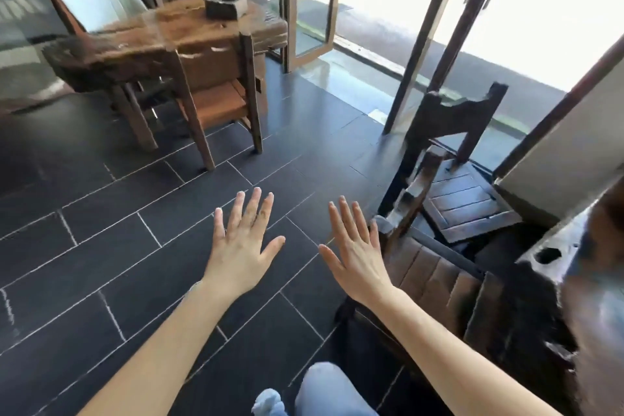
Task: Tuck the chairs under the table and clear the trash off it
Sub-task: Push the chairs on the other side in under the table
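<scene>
Head view, hands: the left hand (243, 246) and right hand (357, 253) are spread flat, fingers wide, holding nothing, palms down over the dark floor tiles (101, 246).
Why held so: likely a free, ready pose before reaching for a chair.
Near table: the near table (570, 280) fills the right edge, blurred.
Near chair: the near chair (432, 277) sits just beside the near table, touching or almost touching the right hand's outer edge; I cannot tell which.
Second chair: the second chair (452, 152) stands beyond it, seat partly under the near table.
Far table: the far table (162, 34), well apart from the near table, has a chair under it.
Trash: none discernible.
</scene>
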Available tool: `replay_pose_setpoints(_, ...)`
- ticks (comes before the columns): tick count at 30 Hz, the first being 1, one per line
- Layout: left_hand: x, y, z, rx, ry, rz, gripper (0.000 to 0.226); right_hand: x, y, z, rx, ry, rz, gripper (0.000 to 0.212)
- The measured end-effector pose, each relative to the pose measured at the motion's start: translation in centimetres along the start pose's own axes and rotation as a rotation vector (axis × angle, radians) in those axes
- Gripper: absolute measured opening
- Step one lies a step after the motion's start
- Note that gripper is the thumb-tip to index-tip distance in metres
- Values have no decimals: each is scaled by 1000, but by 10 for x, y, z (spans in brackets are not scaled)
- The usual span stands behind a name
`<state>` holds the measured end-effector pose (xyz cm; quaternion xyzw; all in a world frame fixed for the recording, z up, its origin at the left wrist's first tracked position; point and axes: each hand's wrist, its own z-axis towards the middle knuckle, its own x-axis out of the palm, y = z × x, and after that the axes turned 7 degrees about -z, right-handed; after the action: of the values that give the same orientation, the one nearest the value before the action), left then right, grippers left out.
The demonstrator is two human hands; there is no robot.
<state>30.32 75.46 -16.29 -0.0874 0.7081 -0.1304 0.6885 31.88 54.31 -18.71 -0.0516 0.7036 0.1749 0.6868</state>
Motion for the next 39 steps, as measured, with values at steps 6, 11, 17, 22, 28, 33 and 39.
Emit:
replay_pose_setpoints(6,9,-13,126,228,104,-21,80,9,-37,76,254,-12,53,69)
replay_pose_setpoints(11,9,-23,246,309,85,-32,75,6,-87,173,325,-47,98,71)
replay_pose_setpoints(17,13,-62,366,497,109,45,78,-18,-143,269,422,-91,145,76)
replay_pose_setpoints(22,30,-117,430,676,219,28,80,-27,-182,280,607,-113,119,71)
replay_pose_setpoints(28,79,-206,461,1014,393,-32,73,-24,-222,248,959,-97,59,69)
replay_pose_setpoints(33,113,-271,477,1321,536,11,71,-16,-234,221,1348,-100,103,71)
replay_pose_setpoints(39,143,-310,498,1678,675,120,72,-1,-215,216,1779,-149,139,79)
